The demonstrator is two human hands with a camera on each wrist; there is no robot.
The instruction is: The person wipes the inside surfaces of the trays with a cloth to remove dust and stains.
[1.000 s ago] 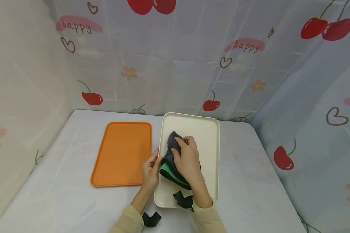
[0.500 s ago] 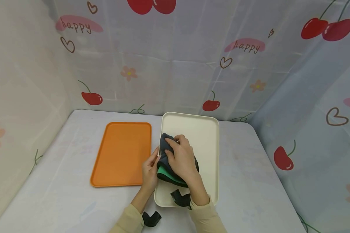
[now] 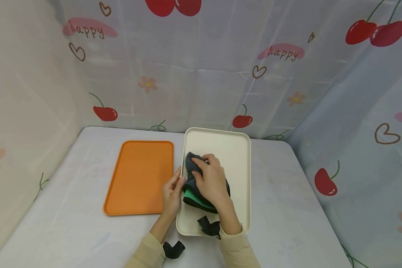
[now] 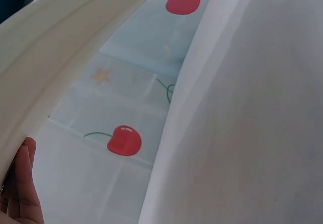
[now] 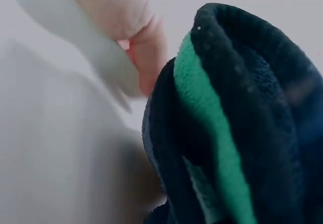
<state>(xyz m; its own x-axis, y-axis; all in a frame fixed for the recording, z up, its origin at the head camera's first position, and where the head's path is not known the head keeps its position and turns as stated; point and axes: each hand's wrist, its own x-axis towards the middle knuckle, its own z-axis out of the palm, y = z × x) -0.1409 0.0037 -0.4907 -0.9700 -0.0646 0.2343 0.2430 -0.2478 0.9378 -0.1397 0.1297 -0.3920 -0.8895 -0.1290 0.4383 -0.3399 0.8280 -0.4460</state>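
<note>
R-wrist cam gets the layered folds of a dark grey & green fuzzy cloth w/ black edging (image 5: 212, 118), partly covered by the R hand (image 3: 211, 182) in head view; L-wrist cam misses it, catching only L hand (image 4: 22, 186) fingers, lower left. Head view, approx. centre: cloth's on the cream rectangular tray (image 3: 234, 160), directly under R hand, whose bent, part-spread fingers grip it. L hand pinches tray's left rim, nr the flat orange rectangular tray (image 3: 140, 178).

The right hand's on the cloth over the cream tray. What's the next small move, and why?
I'd probably slide the cloth toward the tray's right side. In the head view, the right hand has it bunched near the left rim of the cream tray, leaving the right side uncovered. The left hand grips the left edge, which should help steady it.
</note>
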